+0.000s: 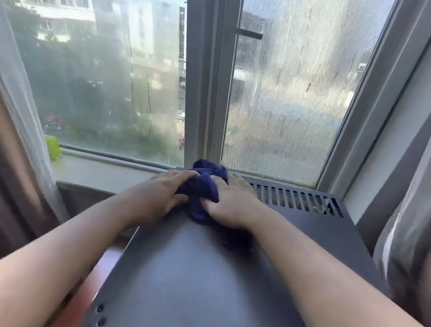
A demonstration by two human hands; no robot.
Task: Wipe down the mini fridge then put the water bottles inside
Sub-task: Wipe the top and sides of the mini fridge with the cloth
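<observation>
Two bare forearms are reaching forward over the flat dark-grey metal top of the mini fridge (191, 284), which is filling the lower middle of the view. Three small dark screw heads (98, 316) are sitting along the fridge's near left edge, and a strip of reddish-brown wood (99, 271) is showing just beside that edge.

Toward the fridge's far end, both hands are meeting on a bunched dark-blue cloth (202, 189) that is lying on the fridge top. The left hand (160, 194) is gripping the cloth's left side, its fingers curling over the fabric. The right hand (230, 204) is holding the cloth's right side, its thumb tucking in against the lower fold and its fingers lying over the top. The cloth is sitting between the two hands, touching both, with a loose tail trailing out under the right wrist.

A row of narrow vent slots (295, 199) is running along the fridge's far edge, to the right of the hands. Beyond the fridge a pale windowsill (102, 172) is carrying a small bright-green object (52, 147) off to the fridge's left. A grey-framed window (204, 78) is rising behind the fridge. Brown-and-sheer curtains are hanging at the fridge's left (1, 161) and right (426, 193).
</observation>
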